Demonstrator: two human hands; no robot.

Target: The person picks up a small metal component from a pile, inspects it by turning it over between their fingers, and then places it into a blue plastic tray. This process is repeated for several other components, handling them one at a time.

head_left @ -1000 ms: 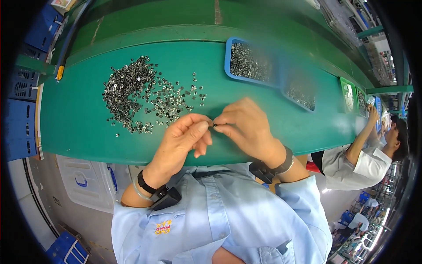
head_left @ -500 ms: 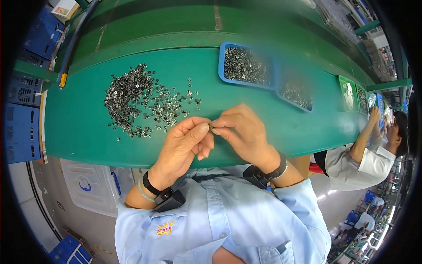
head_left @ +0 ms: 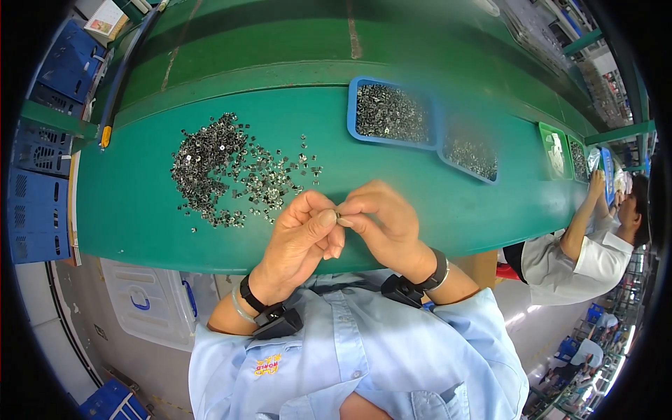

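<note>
Fingertip to fingertip, my left hand [head_left: 299, 234] and my right hand [head_left: 383, 222] meet above the front part of the green tabletop [head_left: 140, 241]. Both are closed in a pinch on one small metal piece [head_left: 339, 215], mostly covered by the fingers. To the left of my hands lies a loose heap of small dark and silvery square metal pieces [head_left: 210, 157], thinning out toward my left hand. Beyond my hands stands a blue tray [head_left: 352, 115] filled with similar small pieces.
A second blue tray [head_left: 483, 178] of small silvery parts adjoins the first, partly blurred. Farther right are a green tray [head_left: 543, 140] and a seated co-worker [head_left: 588, 259]. Below the table's left edge sits a clear lidded plastic box [head_left: 150, 301]; blue crates [head_left: 38, 217] stand at far left.
The view has shifted slightly, so the table and trays sit a little lower. My hands stay pinched together, with the fingertips now closer over the metal piece.
</note>
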